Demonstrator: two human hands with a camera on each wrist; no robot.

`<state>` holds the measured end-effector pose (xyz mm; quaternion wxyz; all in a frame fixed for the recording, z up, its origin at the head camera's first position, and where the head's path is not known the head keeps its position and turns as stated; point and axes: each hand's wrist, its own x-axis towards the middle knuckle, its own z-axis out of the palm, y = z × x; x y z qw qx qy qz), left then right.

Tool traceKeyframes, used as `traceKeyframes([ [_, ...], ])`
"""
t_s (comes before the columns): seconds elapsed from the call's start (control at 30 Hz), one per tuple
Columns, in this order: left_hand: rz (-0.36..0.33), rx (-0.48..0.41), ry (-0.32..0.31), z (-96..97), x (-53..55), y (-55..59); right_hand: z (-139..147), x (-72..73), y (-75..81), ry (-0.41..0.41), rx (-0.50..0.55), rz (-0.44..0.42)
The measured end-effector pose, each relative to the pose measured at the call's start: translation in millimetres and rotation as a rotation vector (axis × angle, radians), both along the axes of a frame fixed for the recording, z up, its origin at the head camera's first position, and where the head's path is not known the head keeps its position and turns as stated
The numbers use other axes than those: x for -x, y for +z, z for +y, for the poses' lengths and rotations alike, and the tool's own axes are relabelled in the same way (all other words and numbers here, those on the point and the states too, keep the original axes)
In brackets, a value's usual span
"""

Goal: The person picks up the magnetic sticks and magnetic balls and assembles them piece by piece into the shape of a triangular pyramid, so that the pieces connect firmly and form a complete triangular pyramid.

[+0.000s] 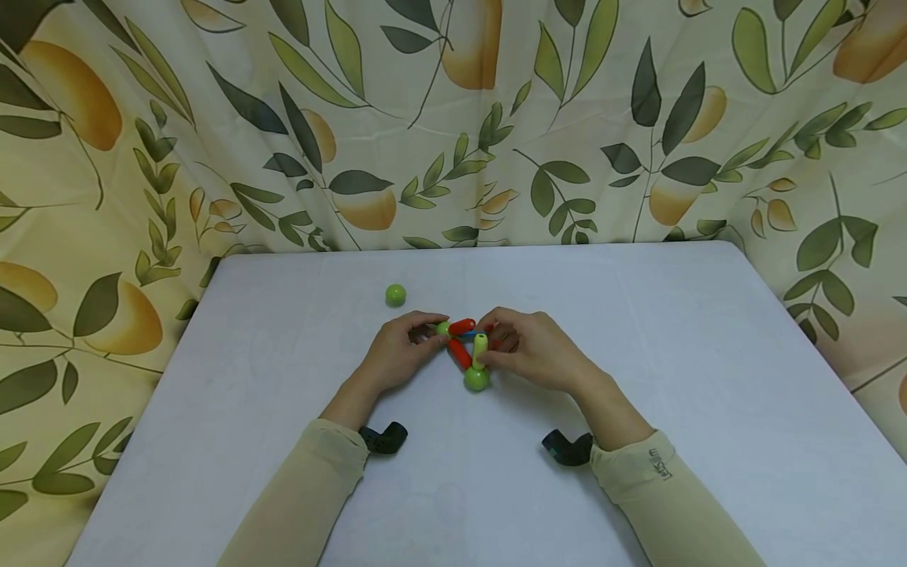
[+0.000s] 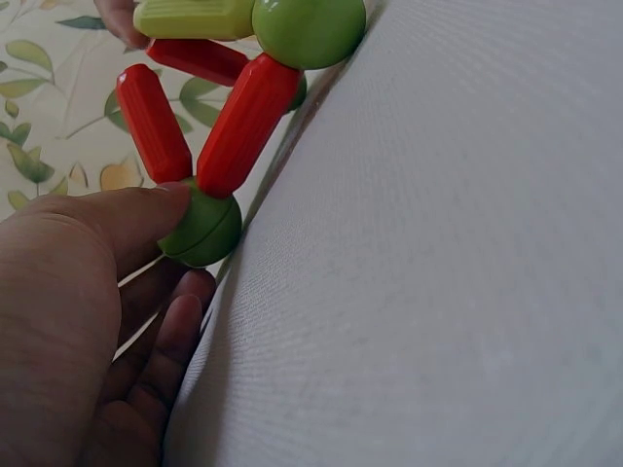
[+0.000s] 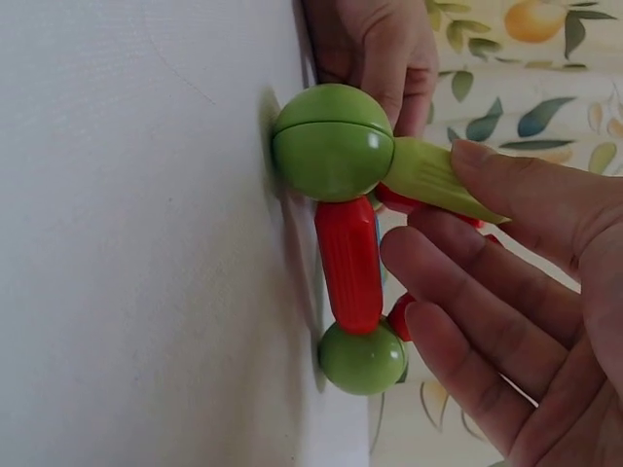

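Note:
My left hand (image 1: 400,350) pinches a green ball (image 2: 206,229) at the left corner of a toy frame of balls and ribbed rods. A red rod (image 2: 156,125) stands up from that ball, and another red rod (image 2: 248,126) links it to the front green ball (image 1: 477,379). Between the thumb and fingers of my right hand (image 1: 531,346) is a yellow-green rod (image 3: 433,180), its lower end against the front ball. A further red rod (image 3: 348,265) runs from the front ball to a third green ball (image 3: 362,358), which my right hand hides in the head view. A blue rod (image 1: 471,335) shows behind.
A loose green ball (image 1: 395,295) lies behind the frame on the white-covered table (image 1: 212,441). Black devices (image 1: 386,439) are worn at both wrists. A leaf-and-fruit patterned curtain (image 1: 453,157) hangs beyond the table's far edge.

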<state>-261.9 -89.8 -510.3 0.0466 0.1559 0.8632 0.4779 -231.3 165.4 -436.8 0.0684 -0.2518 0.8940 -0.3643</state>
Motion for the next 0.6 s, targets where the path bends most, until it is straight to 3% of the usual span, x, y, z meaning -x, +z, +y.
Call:
traceKeyframes([
  [0.6, -0.016, 0.007, 0.009, 0.5, -0.7, 0.8, 0.4, 2.9, -6.4, -0.025, -0.035, 0.065],
])
